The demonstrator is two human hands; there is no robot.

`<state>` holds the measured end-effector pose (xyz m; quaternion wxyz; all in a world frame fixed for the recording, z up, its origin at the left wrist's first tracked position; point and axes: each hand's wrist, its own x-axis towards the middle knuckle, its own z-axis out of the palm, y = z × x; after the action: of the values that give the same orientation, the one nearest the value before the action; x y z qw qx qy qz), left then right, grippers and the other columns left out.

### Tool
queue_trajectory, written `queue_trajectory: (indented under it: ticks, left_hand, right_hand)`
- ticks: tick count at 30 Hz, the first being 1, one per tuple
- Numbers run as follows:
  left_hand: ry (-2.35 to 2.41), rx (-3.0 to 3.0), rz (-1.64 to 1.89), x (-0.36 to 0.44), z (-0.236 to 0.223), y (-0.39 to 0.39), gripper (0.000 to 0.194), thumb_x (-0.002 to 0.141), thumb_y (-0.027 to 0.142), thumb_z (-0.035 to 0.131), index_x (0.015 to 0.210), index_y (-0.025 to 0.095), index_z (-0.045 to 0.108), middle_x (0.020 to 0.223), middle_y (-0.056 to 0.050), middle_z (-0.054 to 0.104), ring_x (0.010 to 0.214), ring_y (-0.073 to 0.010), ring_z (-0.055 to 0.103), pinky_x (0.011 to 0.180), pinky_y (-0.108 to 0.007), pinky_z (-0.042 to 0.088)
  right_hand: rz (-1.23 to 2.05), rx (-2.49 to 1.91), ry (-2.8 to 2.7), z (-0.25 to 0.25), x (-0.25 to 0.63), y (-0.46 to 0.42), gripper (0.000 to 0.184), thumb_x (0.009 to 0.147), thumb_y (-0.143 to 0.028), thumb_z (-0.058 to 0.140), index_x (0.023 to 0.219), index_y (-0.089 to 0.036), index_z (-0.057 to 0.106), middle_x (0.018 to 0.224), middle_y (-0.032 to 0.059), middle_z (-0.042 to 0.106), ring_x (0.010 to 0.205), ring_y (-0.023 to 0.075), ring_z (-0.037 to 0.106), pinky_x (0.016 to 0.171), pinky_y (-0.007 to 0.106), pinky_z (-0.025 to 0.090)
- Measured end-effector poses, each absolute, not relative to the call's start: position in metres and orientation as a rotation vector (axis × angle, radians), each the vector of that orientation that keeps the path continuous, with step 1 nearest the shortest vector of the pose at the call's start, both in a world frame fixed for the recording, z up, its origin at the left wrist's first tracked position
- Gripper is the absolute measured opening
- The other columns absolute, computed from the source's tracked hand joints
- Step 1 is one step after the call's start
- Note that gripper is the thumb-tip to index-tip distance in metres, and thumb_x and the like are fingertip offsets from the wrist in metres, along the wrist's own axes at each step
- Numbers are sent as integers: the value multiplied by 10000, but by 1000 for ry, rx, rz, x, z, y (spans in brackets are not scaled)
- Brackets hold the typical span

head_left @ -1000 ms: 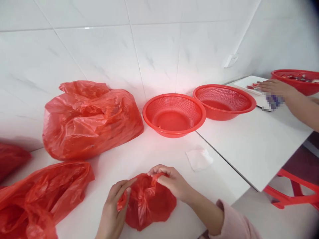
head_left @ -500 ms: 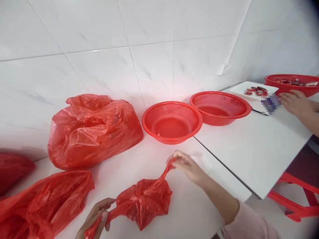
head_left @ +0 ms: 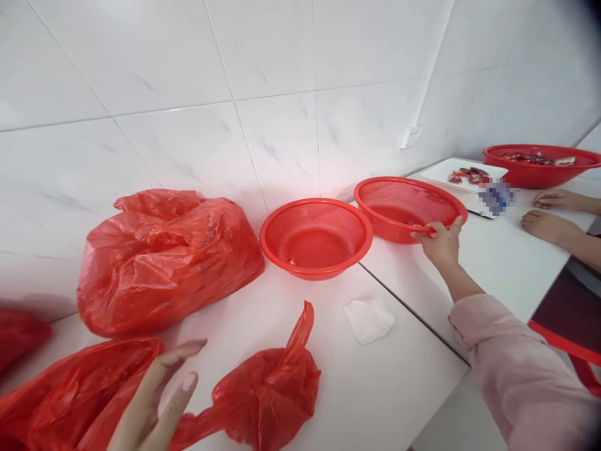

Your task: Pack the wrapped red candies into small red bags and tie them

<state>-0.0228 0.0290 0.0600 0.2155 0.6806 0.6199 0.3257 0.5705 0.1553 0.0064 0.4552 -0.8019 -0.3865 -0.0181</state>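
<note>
My right hand [head_left: 442, 241] grips the near rim of the right-hand red plastic colander [head_left: 394, 216], which has a few small bits in its bottom. My left hand [head_left: 162, 401] is open, thumb and fingers apart, above the left tail of a small knotted red plastic bag [head_left: 272, 394]. The bag sits on the white table [head_left: 366, 388], its other tail sticking up. A second red colander [head_left: 319, 241] stands behind it with a small scrap inside. White tissue [head_left: 369, 319] lies to the bag's right.
A large full red bag [head_left: 169, 269] stands by the wall, with a loose red bag [head_left: 79, 394] in front. A co-worker's hands [head_left: 547, 225] rest on the right table near a white tray [head_left: 432, 172] of small wrapped pieces and a filled red basin [head_left: 521, 175].
Both hands pulled the bag's tails apart, then let go. My right hand moved to the right colander and took its rim. The co-worker's hand drew back from the tray.
</note>
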Motion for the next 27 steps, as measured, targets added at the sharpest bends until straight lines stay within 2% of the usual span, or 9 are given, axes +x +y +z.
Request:
queue_trajectory:
  ticks: [2,4,6,9,11,14,18,21,27]
  left_hand:
    - [1688,1937,898,1,83,49,450,840,589,559,1194,312,584,1326,-62,613,1280,-327,535,1052,-546,456]
    - [1596,1865,836,35,102,73,485,825,596,580,1220,313,564,1345,-63,590,1288,-318,519,1077,-543,424]
    - [1443,1672,764,71,112,100,581,829,546,615,1334,296,470,1436,-90,506,1248,-287,551,1064,-486,448]
    - [1400,1284,727,116,109,147,741,836,419,669,1459,260,302,1585,-153,276,1208,-277,570,969,-427,520]
    - [1405,1247,703,137,98,178,653,858,380,655,1413,186,372,1529,-201,356,1153,-286,593,919,-428,541]
    - [1390,1283,718,160,84,212,468,910,325,599,1330,163,472,1360,-160,539,1133,-261,593,933,-445,523]
    - [1312,1369,682,196,76,234,451,927,345,583,1344,206,485,1375,-119,510,1137,-263,580,926,-482,520]
    - [1187,1449,549,229,75,242,491,925,369,586,1376,217,461,1367,-120,524,1107,-255,601,915,-476,527]
    - [1084,1656,436,248,89,242,482,806,431,692,1242,243,612,1234,-130,646,1063,-298,621,912,-522,507]
  right_hand:
    - [-131,-1938,-929,-6,569,141,302,765,-351,705,1002,-167,667,1596,251,78,1399,299,350,987,408,378]
    - [-228,-1900,-912,-16,571,124,292,741,-322,735,973,-161,656,1603,227,80,1455,287,247,1015,390,391]
    - [-375,-1862,-925,-23,576,104,296,704,-311,762,928,-155,649,1594,215,129,1458,301,245,1022,407,410]
    - [-655,-1792,-1037,-23,585,68,276,693,-359,748,870,-169,653,1573,177,226,1430,320,319,1043,423,415]
    - [-807,-1733,-1152,-18,586,42,256,714,-392,716,851,-181,667,1572,145,268,1417,318,357,1054,410,418]
    - [-943,-1663,-1273,-4,577,3,212,750,-380,679,846,-191,688,1562,117,328,1390,315,408,1019,392,460]
    - [-938,-1745,-1258,18,554,-35,177,751,-339,687,854,-195,694,1532,118,392,1325,325,493,832,379,550]
    - [-884,-1809,-1241,33,536,-51,133,745,-283,685,858,-212,690,1525,102,409,1287,321,533,748,370,560]
    - [-750,-1675,-1389,52,506,-59,142,764,-167,693,883,-237,663,1541,96,383,1349,297,470,893,369,539]
